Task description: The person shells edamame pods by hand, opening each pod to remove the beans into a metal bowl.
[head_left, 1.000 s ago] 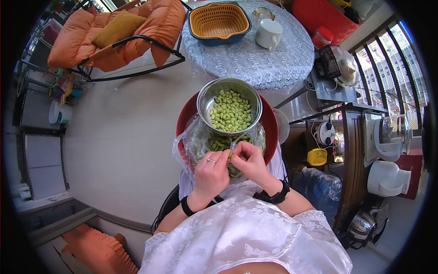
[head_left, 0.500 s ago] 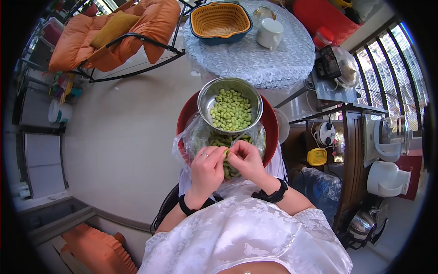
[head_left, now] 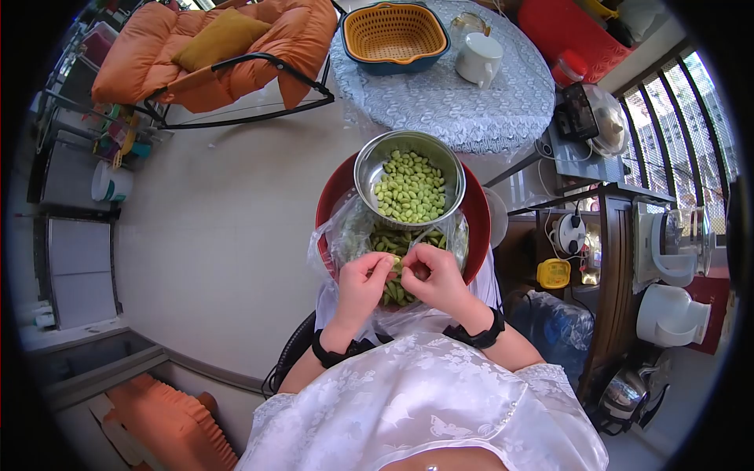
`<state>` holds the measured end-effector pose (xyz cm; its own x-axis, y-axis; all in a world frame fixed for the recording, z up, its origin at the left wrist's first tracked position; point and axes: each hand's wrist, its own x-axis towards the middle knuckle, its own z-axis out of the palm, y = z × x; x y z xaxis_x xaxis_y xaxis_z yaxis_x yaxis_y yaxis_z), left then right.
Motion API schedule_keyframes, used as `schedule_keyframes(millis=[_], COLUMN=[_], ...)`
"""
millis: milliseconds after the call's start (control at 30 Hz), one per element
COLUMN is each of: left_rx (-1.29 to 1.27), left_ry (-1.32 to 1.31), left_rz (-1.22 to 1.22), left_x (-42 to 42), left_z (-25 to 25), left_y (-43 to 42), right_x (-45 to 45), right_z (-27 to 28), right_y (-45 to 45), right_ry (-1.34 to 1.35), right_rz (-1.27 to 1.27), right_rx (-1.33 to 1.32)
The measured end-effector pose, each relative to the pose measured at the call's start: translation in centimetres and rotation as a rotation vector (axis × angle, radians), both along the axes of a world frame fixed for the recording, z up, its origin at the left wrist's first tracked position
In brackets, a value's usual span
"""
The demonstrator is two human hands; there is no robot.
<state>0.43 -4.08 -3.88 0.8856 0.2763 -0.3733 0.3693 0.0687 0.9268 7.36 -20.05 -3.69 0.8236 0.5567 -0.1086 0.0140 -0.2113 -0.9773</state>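
Note:
A small green bean pod (head_left: 396, 260), which looks like edamame, sits at the fingertips of both hands. My left hand (head_left: 361, 286) pinches it between thumb and fingers. My right hand (head_left: 438, 281) is closed at the pod's other side, thumb and forefinger pressed together against it. Below the hands, several unshelled pods (head_left: 398, 295) lie in a clear plastic bag (head_left: 336, 233) inside a red basin (head_left: 480, 212). A steel bowl (head_left: 367, 174) rests over the basin's far part, with many shelled green beans (head_left: 412, 188) in it.
Beyond the basin stands a round table with a lace cloth (head_left: 463, 118), bearing an orange basket (head_left: 393, 35) and a white mug (head_left: 479, 60). An orange rocking chair (head_left: 228, 71) is at the far left. A wooden cabinet (head_left: 609, 267) stands to the right.
The view has shifted, so everything sits slightly further right. My hands have drawn a little apart at the fingertips, and the pod shows more between them.

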Motion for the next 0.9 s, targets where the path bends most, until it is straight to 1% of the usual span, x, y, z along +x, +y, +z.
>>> schedule_keyframes(millis=[67, 100, 167, 200, 267, 300, 367, 500, 567, 600, 667, 700, 767, 800, 867, 900], left_rx=[0.206, 0.206, 0.505, 0.502, 0.596, 0.592, 0.460, 0.468, 0.434, 0.435, 0.365, 0.366, 0.200, 0.201, 0.219, 0.219], left_ry=[-0.089, -0.090, -0.219, -0.223, -0.255, -0.261, -0.213, -0.178, -0.156, -0.156, -0.126, -0.125, -0.044, -0.042, -0.085, -0.083], left_rz=[-0.006, -0.007, -0.045, -0.046, -0.074, -0.076, -0.033, -0.061, -0.077, -0.077, -0.081, -0.080, -0.019, -0.018, -0.001, 0.000], left_x=[-0.2, -0.2, 0.1, 0.1, 0.2, 0.2, 0.1, -0.2, -0.3, -0.4, -0.6, -0.6, -0.7, -0.7, -0.8, -0.8], left_z=[-0.5, -0.2, 0.5, 0.6, 0.6, 0.4, -0.2, 0.4, 0.5, 0.5, 0.6, 0.5, 0.3, 0.3, 0.3, 0.2], left_y=[-0.1, 0.0, 0.0, -0.1, -0.2, -0.2, -0.2, 0.1, 0.3, 0.3, 0.5, 0.5, 0.5, 0.5, 0.5, 0.5], right_x=[-0.1, 0.0, 0.1, 0.1, 0.3, 0.4, 0.4, 0.4, 0.5, 0.4, 0.3, 0.4, 0.6, 0.9, 1.9, 2.7], right_z=[0.2, 0.5, 1.4, 1.4, 1.2, 0.8, -0.1, 0.2, 0.2, 0.1, -0.3, -0.2, -0.1, 0.2, 1.6, 2.3], right_y=[0.2, 0.2, 0.3, 0.3, 0.3, 0.2, 0.0, -0.1, -0.2, -0.3, -0.4, -0.4, -0.5, -0.5, -0.6, -0.7], right_ry=[-0.156, -0.157, -0.189, -0.192, -0.110, -0.114, -0.119, -0.112, -0.029, -0.030, 0.155, 0.155, 0.168, 0.170, -0.171, -0.262], right_rz=[-0.001, -0.001, -0.039, -0.042, -0.099, -0.103, -0.043, 0.011, 0.045, 0.046, 0.032, 0.033, -0.002, -0.001, -0.193, -0.240], right_rx=[-0.071, -0.071, -0.097, -0.100, -0.076, -0.080, -0.003, -0.019, -0.022, -0.022, 0.067, 0.068, 0.162, 0.163, 0.236, 0.235])
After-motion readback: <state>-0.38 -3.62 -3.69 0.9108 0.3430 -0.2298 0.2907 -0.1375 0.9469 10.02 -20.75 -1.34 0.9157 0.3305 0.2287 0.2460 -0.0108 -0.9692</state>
